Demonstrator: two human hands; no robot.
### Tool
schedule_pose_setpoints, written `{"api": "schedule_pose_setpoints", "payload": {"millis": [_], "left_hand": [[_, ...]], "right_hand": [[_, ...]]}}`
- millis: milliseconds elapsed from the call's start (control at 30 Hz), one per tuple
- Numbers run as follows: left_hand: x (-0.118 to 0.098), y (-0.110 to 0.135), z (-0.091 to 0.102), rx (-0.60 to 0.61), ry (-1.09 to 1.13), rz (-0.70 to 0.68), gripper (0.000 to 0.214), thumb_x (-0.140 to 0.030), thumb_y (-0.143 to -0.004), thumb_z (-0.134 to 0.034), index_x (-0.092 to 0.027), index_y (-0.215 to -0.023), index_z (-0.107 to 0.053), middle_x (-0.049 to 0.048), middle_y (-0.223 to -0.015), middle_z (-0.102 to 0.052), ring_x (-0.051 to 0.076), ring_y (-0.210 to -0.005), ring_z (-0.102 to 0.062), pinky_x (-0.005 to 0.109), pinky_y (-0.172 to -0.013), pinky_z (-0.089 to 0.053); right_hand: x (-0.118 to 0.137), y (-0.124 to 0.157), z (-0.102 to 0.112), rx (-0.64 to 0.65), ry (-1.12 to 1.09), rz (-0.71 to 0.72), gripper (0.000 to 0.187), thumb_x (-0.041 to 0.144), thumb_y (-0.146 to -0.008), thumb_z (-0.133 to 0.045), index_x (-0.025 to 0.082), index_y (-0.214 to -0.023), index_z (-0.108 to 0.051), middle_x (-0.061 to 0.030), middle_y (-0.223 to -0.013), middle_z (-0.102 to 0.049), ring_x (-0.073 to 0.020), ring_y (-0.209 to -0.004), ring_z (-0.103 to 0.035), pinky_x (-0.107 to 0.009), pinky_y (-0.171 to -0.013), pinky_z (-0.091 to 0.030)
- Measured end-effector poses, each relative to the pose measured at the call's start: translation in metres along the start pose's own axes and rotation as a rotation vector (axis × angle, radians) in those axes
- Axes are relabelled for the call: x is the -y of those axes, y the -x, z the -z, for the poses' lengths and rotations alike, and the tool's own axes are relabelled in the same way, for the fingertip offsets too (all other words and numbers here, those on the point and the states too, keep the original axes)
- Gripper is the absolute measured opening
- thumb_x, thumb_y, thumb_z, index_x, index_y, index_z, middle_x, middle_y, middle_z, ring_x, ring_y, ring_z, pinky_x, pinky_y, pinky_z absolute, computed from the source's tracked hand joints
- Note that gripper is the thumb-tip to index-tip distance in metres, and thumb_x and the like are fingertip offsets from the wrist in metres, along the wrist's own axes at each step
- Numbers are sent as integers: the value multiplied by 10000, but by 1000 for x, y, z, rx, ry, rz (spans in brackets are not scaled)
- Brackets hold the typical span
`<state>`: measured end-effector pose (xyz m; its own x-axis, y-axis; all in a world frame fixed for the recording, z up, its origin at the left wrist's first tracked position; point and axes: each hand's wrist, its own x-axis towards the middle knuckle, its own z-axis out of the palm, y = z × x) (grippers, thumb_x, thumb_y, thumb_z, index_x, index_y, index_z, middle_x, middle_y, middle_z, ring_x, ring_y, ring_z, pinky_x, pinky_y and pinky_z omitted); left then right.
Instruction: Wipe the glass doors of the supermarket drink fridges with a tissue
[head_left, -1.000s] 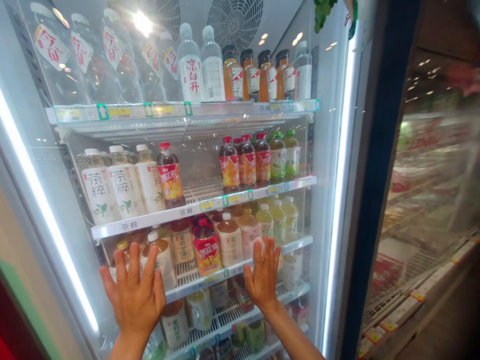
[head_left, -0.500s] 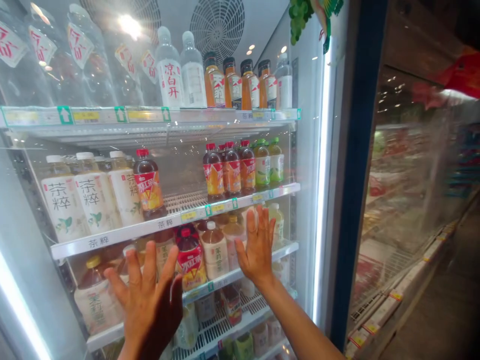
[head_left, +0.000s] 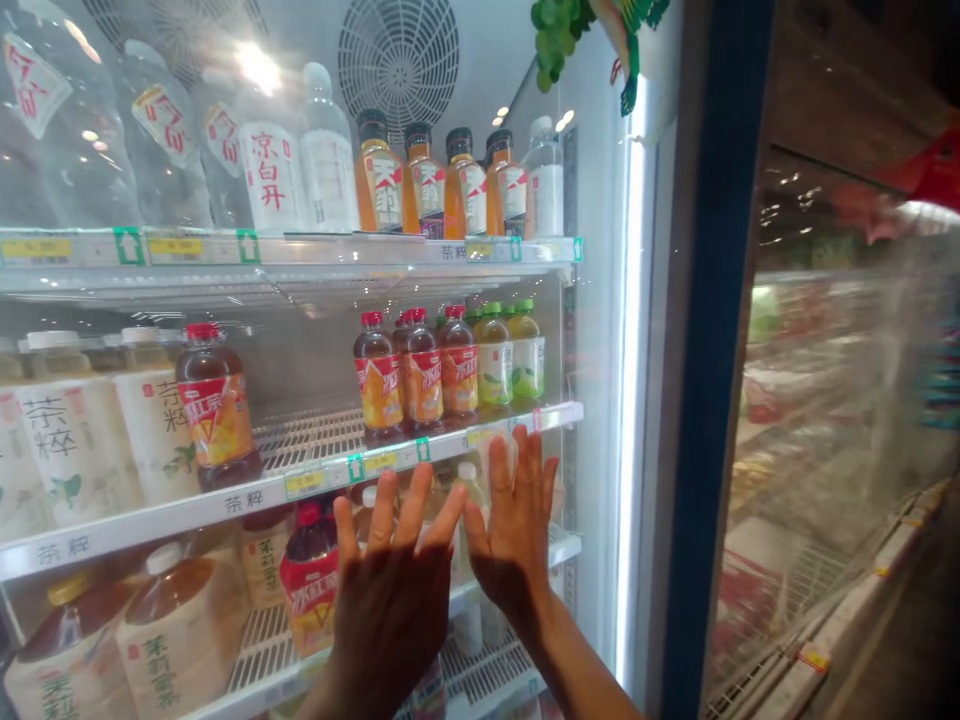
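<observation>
My left hand [head_left: 394, 600] is raised, fingers spread, in front of the lower shelf. A large red-labelled tea bottle [head_left: 309, 590] stands just left of it. Close beside it, my right hand [head_left: 519, 535] is up with fingers stretched, overlapping the middle shelf's front edge [head_left: 247, 498] in the picture. Neither hand holds anything. Light reflections suggest a glass pane before the shelves; whether my palms touch it I cannot tell. Above the hands stand red-capped tea bottles [head_left: 381, 378] and green-capped bottles [head_left: 528, 355].
White-labelled bottles [head_left: 67, 440] and another red-capped bottle [head_left: 216, 410] share the middle shelf. Water bottles [head_left: 326, 165] and amber bottles [head_left: 380, 185] line the top shelf. Big jugs [head_left: 176, 635] sit lower left. A bright light strip [head_left: 628, 400] and dark frame [head_left: 709, 350] border the right.
My left hand has moved right, so the two hands are now almost together. The shelves appear larger and shifted left. Both hands stay spread.
</observation>
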<state>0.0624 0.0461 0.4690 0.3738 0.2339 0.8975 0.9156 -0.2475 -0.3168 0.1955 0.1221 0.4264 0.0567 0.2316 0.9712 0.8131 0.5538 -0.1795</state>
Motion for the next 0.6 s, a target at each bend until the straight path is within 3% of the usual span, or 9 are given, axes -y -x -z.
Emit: {"api": "schedule_pose_setpoints", "payload": {"millis": [133,333,500,600], "left_hand": [[-15,-10,-9,22,-2,16,570,-280,-972,-553,-281,-1534,-453,31,-1714,-194,277,-1606,-98,565,-1306,5],[-40,-25,-29,36,-25,-11,605,-225,-950,-568,-287,-1538,-441,10,-1720,-158,262,-1607,-96,561,-1306,7],[-54,-34,-40,43,-17,-55,601,-256,-953,-578,-257,-1538,-442,36,-1719,-166,274,-1605,-104,569,-1304,-8],[-57,-38,-45,29,-39,-88,612,-241,-944,-596,-239,-1537,-445,59,-1708,-211,285,-1600,-134,567,-1304,-29]], "right_hand": [[-22,14,7,45,4,98,734,285,-1015,-441,134,-1650,-103,-141,-1735,-45,-359,-1602,-61,-691,-1254,-141],[-66,-10,14,-1,10,-36,742,317,-1031,-410,209,-1656,-26,-85,-1738,22,-357,-1603,-6,-756,-1222,-143],[-83,14,19,47,-8,66,730,302,-1024,-426,154,-1653,-86,-121,-1736,-25,-343,-1605,-31,-710,-1246,-122],[-109,-3,23,-7,-8,22,705,347,-1039,-381,196,-1656,-74,-106,-1738,-35,-346,-1605,-29,-738,-1229,-112]]}}
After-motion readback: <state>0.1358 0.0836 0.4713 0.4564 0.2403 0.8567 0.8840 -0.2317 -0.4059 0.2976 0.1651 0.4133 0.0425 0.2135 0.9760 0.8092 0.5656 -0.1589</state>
